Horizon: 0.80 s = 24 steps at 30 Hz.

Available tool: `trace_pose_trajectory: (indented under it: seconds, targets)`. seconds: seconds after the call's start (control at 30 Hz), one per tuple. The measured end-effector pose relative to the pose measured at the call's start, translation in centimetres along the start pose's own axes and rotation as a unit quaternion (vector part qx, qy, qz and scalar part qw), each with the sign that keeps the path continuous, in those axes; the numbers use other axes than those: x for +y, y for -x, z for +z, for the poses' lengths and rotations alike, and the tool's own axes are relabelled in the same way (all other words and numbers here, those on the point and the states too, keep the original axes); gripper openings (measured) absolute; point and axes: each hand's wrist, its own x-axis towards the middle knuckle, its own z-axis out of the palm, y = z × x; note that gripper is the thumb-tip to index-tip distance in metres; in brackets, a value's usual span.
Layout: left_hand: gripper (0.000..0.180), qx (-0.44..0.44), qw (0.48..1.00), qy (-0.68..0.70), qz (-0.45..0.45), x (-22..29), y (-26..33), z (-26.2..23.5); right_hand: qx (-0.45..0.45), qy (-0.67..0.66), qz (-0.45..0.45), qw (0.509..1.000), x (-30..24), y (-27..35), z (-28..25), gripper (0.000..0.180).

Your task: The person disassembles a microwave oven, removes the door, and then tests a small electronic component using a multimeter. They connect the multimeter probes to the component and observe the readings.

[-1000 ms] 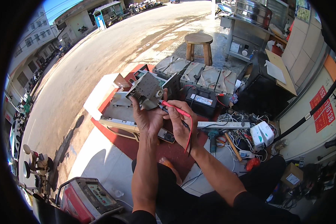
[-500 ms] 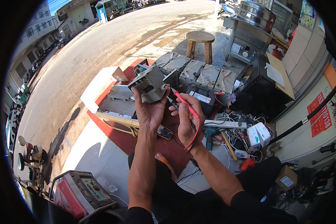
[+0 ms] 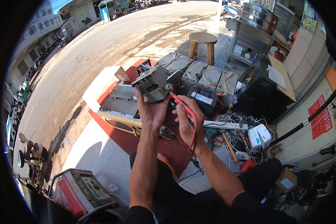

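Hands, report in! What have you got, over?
Left hand grips boxy grey metal finned part. Right hand holds thin red test probe, tip at it. Nothing between.

Wooden stool (image 3: pixel 202 44) beyond batteries (image 3: pixel 209 76) (red machine (image 3: pixel 81 191) nearby).

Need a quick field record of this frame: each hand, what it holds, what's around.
left hand: holds up a grey finned metal component
right hand: grips a red test probe, tip pointed at the component
below hands: multimeter on a red mat
behind: opened appliance chassis, wooden stool
right side: white power strip, tangled cables
lower left: red machine
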Motion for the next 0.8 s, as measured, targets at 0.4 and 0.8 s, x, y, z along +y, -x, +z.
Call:
trace_pose_trajectory:
  seconds: [0.4, 0.8]
  targets:
    - [0.064, 0.032, 0.997, -0.070, 0.020, 0.0, 0.3, -0.5, 0.008, 0.099, -0.057, 0.993, -0.9, -0.1, -0.9, 0.023]
    - [0.052, 0.109, 0.966, -0.235, 0.008, 0.6, 0.2, -1.1, -0.533, 0.343, 0.224, 0.740, 16.2, 9.6, -17.3, 0.011]
